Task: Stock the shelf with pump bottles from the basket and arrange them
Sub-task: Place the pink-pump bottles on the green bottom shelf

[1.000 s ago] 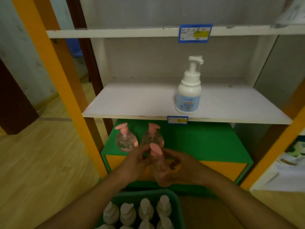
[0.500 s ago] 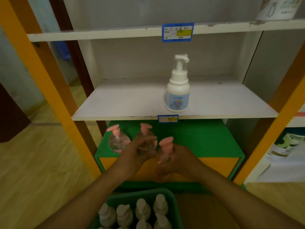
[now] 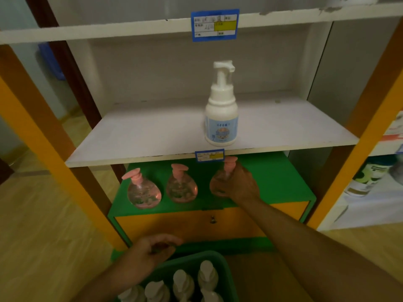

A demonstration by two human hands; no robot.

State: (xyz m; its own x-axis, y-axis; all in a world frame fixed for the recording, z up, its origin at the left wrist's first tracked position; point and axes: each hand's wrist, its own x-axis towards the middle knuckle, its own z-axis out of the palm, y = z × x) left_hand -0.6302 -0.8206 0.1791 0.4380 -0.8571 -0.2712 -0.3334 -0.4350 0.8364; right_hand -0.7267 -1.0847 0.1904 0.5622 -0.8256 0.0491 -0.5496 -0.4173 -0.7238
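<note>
Right hand (image 3: 237,184) grips the third pink pump bottle (image 3: 220,182); left hand (image 3: 150,251) curls loosely, holding nothing. Careless release risks toppling the neighbouring bottle (image 3: 181,187).

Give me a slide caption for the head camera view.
Right hand sets a third pink pump bottle on the green shelf; left hand hovers over the basket.

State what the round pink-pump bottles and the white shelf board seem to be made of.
Round pink-pump bottles: likely clear glossy plastic, since pinkish liquid shows through; pumps opaque matte plastic. White shelf board: probably painted or laminated wood board, flat matte face, thin straight edge.
</note>
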